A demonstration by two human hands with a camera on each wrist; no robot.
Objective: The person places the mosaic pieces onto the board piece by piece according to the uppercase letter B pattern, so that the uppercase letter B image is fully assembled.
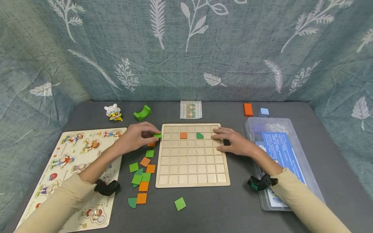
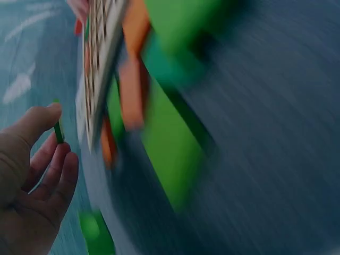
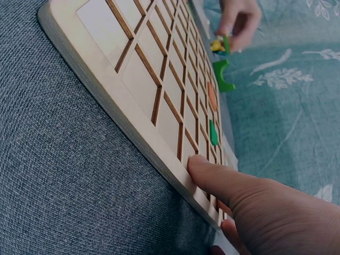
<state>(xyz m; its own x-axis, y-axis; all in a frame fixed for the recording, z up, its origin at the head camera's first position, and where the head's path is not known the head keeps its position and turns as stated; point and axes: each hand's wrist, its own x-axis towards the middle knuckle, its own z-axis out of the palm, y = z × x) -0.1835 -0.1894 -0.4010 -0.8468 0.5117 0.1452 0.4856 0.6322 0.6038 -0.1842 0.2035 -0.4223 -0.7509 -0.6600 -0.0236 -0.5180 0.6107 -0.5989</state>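
Grey table (image 1: 262, 220), leaf-print backdrop. Left hand (image 1: 137, 136) pinches green tile (image 1: 157, 135) beside wooden grid board (image 1: 192, 184). Right hand (image 1: 233, 141) flat, fingers straight, pressing board's right edge.

This looks like a staged tabletop play corner rather than a lived-in room. A grey felt-covered table (image 1: 262, 220) is walled in by a teal leaf-print curtain (image 1: 186, 48). Children's toys fill it: a wooden grid board (image 1: 192, 155), a character puzzle (image 1: 73, 161) at left, a clear storage box (image 1: 279, 152) at right.
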